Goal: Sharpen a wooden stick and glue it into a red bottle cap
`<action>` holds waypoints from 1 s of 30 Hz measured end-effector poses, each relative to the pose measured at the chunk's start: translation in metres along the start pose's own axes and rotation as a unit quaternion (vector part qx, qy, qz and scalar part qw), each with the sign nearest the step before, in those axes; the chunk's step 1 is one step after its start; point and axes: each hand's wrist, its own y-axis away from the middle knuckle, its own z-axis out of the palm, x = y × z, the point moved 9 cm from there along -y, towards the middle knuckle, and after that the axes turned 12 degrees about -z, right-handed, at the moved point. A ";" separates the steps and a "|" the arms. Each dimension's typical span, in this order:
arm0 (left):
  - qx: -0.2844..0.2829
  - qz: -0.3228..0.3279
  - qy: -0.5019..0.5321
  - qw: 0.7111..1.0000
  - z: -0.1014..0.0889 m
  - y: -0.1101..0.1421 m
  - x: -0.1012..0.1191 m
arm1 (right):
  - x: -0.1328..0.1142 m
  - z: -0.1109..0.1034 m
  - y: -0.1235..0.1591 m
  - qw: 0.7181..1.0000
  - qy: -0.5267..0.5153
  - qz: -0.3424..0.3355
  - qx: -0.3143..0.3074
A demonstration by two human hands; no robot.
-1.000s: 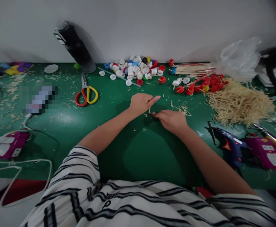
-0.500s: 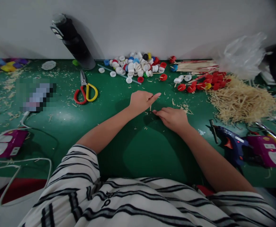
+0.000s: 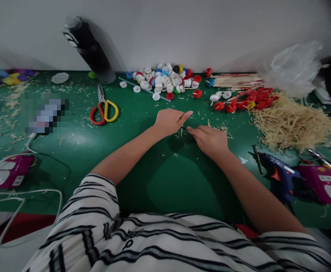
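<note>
My left hand is closed above the green table, fingers curled under and thumb stretched out to the right. A short end of a thin wooden stick pokes out below its fingers; the rest is hidden in the hand. Just to the right, my right hand is closed in a pinch on a small thin dark piece, perhaps a blade, whose tip meets the stick by my left fingers. Pale wood shavings lie on the table beyond my right hand.
Bottle caps are heaped by the wall, near a black bottle and scissors. To the right lie red caps on sticks, a shavings pile and a glue gun. A phone and cables are left.
My right hand has moved slightly away from my body, bringing the dark piece up closer to my left fingers. The left hand has hardly moved.
</note>
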 end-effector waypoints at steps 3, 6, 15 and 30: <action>-0.034 0.030 -0.045 0.998 0.002 0.000 0.005 | 0.007 -0.001 -0.003 1.000 0.001 0.018 -0.001; -0.054 0.048 -0.069 0.995 0.003 0.001 0.008 | 0.010 0.001 -0.001 0.999 -0.017 0.033 -0.011; -0.092 0.054 -0.091 0.990 -0.005 0.005 0.012 | -0.007 0.000 -0.001 1.000 0.000 -0.010 -0.017; -0.140 0.056 -0.079 0.985 -0.005 0.010 0.020 | -0.006 0.002 -0.005 0.999 -0.005 -0.003 -0.038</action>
